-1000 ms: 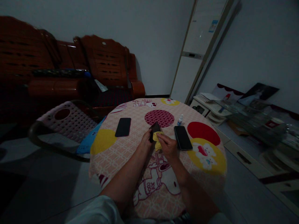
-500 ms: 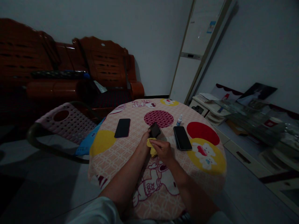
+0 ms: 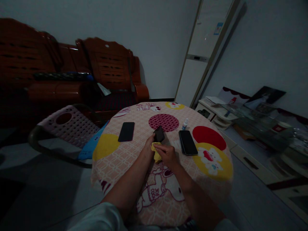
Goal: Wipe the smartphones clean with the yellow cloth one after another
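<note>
Over the middle of the table, my left hand [image 3: 149,145] is closed around a dark smartphone [image 3: 159,134], tilted with its far end pointing away from me. My right hand [image 3: 167,154] pinches a yellow cloth [image 3: 157,155] against the near end of that phone. Part of the cloth hangs down below the fingers, and the phone's lower end is hidden behind cloth and hands. To the right lies a second black smartphone [image 3: 188,142], with a small white spray bottle [image 3: 185,124] upright just beyond it. A third dark phone [image 3: 126,131] rests flat on the left.
A patterned cloth covers the round table [image 3: 134,160]. At the left stands a woven chair [image 3: 69,125] with a blue bag [image 3: 90,146] on it. Wooden sofas [image 3: 106,67] line the back wall, a tall white air conditioner [image 3: 194,73] fills the corner, and a cabinet [image 3: 247,157] runs along the right.
Almost nothing differs. Both hands keep the same hold on the phone and the yellow cloth; the view has shifted very slightly.
</note>
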### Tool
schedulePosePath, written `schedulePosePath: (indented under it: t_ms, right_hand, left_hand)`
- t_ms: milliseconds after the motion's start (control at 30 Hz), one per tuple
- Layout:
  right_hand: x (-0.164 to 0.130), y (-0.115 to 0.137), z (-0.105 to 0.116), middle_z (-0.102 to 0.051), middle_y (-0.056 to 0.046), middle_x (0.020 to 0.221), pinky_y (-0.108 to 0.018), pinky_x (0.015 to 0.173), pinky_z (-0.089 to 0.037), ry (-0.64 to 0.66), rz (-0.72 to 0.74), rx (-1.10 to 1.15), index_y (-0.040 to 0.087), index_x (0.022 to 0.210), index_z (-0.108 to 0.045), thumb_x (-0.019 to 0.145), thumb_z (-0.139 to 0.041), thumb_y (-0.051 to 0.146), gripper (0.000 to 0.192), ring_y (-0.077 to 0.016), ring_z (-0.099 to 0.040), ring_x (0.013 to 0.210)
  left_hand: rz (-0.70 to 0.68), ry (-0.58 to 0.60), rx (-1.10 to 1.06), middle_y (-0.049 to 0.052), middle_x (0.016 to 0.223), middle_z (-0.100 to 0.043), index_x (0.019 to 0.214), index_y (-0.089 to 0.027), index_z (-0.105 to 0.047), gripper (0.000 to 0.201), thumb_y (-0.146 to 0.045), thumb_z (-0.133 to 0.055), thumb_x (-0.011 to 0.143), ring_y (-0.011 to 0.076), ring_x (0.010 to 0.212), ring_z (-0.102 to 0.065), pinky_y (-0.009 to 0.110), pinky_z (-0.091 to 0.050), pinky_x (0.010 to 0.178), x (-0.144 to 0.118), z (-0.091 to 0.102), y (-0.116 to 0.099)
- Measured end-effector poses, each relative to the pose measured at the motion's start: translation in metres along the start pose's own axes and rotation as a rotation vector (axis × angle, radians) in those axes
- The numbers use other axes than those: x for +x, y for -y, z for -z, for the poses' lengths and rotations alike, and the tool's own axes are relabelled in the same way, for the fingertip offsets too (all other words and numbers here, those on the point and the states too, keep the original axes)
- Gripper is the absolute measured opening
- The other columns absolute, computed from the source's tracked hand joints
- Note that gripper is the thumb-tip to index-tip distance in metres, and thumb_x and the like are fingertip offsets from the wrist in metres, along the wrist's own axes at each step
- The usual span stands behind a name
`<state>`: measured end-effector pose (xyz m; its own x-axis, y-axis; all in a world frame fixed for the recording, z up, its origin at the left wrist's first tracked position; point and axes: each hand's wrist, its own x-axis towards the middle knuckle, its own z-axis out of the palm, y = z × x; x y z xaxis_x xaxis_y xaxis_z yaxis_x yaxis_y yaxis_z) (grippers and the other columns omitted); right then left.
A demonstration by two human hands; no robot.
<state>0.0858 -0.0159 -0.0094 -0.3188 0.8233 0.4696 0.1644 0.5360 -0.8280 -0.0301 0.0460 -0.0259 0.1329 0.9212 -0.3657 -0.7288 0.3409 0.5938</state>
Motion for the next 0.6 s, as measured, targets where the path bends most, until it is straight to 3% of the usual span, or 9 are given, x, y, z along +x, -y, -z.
schedulePosePath:
  t_ms: [167, 367, 467, 600]
  right_hand:
    - [-0.001, 0.004, 0.0, -0.074, -0.006, 0.098, -0.031, 0.078, -0.054, 0.12, -0.084, -0.007, 0.02, 0.099, -0.073, 0.082, -0.059, 0.026, 0.023, -0.0204, -0.07, 0.088]
    - [0.0, -0.002, 0.022, -0.075, -0.004, 0.092, -0.026, 0.067, -0.051, 0.33, -0.278, 0.031, 0.019, 0.093, -0.075, 0.077, -0.063, 0.027, 0.022, -0.0172, -0.068, 0.077]
    - [0.004, -0.008, 0.037, -0.074, -0.002, 0.078, -0.023, 0.055, -0.048, 0.233, -0.365, 0.057, 0.016, 0.09, -0.075, 0.074, -0.064, 0.029, 0.023, -0.0137, -0.063, 0.061]
    - [0.012, -0.015, 0.05, -0.074, -0.004, 0.082, -0.024, 0.056, -0.05, -0.161, -0.331, 0.253, 0.015, 0.096, -0.073, 0.069, -0.069, 0.033, 0.033, -0.0157, -0.065, 0.065]
  left_hand:
    - [0.0, -0.057, -0.02, 0.001, 0.06, -0.065, 0.08, -0.011, -0.067, 0.016, -0.022, -0.056, 0.083, 0.0127, 0.057, -0.059, 0.022, -0.048, 0.066, 0.01, -0.009, -0.006]
    - [0.074, -0.069, -0.099, 0.004, 0.066, -0.068, 0.078, -0.012, -0.065, 0.021, -0.024, -0.051, 0.087, 0.015, 0.056, -0.061, 0.026, -0.05, 0.067, -0.001, -0.013, -0.013]
    - [0.116, 0.01, -0.148, 0.005, 0.064, -0.065, 0.08, -0.011, -0.064, 0.023, -0.025, -0.048, 0.089, 0.0146, 0.053, -0.059, 0.026, -0.051, 0.06, -0.006, -0.012, -0.017]
    - [0.226, 0.171, -0.162, 0.002, 0.056, -0.055, 0.078, -0.012, -0.059, 0.024, -0.022, -0.04, 0.091, 0.0078, 0.038, -0.046, 0.017, -0.038, 0.038, -0.007, -0.01, -0.015]
